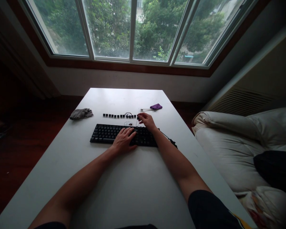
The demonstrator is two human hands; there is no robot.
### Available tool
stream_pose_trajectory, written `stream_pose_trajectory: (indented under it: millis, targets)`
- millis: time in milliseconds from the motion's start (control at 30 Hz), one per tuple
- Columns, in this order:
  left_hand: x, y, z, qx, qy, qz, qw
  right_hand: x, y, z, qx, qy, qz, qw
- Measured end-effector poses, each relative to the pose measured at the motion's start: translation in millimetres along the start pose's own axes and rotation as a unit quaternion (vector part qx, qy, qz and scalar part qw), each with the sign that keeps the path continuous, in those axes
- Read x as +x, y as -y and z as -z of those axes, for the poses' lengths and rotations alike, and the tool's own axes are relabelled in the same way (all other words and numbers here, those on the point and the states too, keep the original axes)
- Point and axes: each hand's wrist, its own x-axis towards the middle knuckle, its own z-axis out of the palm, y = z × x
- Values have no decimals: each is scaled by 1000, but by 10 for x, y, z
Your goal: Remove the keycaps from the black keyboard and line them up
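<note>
A black keyboard (105, 133) lies across the white table in front of me. My left hand (124, 139) rests on its middle with the fingers spread. Beyond the keyboard, a row of black keycaps (115, 116) runs from left to right. At the right end of that row, my right hand (146, 120) pinches a small black keycap (138, 117) between thumb and fingers. A thin wire tool (128, 114) lies over part of the row. A small clear round object (128, 123) sits between the row and the keyboard.
On the white table (114, 190), a grey cloth (81, 114) lies at the left edge. A purple cloth (156, 106) and a thin stick (146, 109) are at the back right. A cable (168, 137) trails at the keyboard's right. A pale sofa (224, 152) stands right of the table.
</note>
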Motion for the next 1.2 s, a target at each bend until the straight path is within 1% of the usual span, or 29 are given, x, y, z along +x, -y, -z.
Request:
stream_pose_trajectory:
  millis: [100, 200, 267, 433, 600, 700, 767, 833, 967, 1067, 1133, 1200]
  targets:
    - [4, 3, -1, 4, 3, 0, 1000, -5, -14, -23, 16, 16, -28, 999]
    - [5, 3, -9, 10, 3, 1, 1000, -10, -24, -25, 33, 64, -47, 996]
    - [4, 3, -16, 15, 4, 0, 1000, -8, -28, -26, 38, 95, -49, 994]
    - [4, -6, -11, 14, 2, -2, 1000, -3, -9, -23, 11, 137, -39, 990]
    - [4, -32, 20, 10, -1, 2, 1000, -130, 205, 135, -24, 222, -5, 975]
    - [1, -44, 18, 6, -4, 7, 1000, -257, 354, 254, -64, 254, 4, 965]
    - [-3, -45, 5, 1, -7, 9, 1000, -318, 390, 285, -74, 245, 6, 967]
    - [-8, -37, -14, 0, -12, 12, 1000, -346, 371, 265, -83, 213, 23, 973]
    - [-6, 11, -52, 11, -12, 17, 1000, -327, 277, 148, -126, 139, 73, 980]
    - [5, 52, -64, 17, -2, 10, 1000, -305, 231, 76, -147, 111, 102, 978]
    - [10, 64, -64, 17, 0, 7, 1000, -302, 199, 52, -134, 108, 101, 980]
    - [10, 63, -62, 15, -1, 9, 1000, -305, 155, 42, -101, 104, 83, 986]
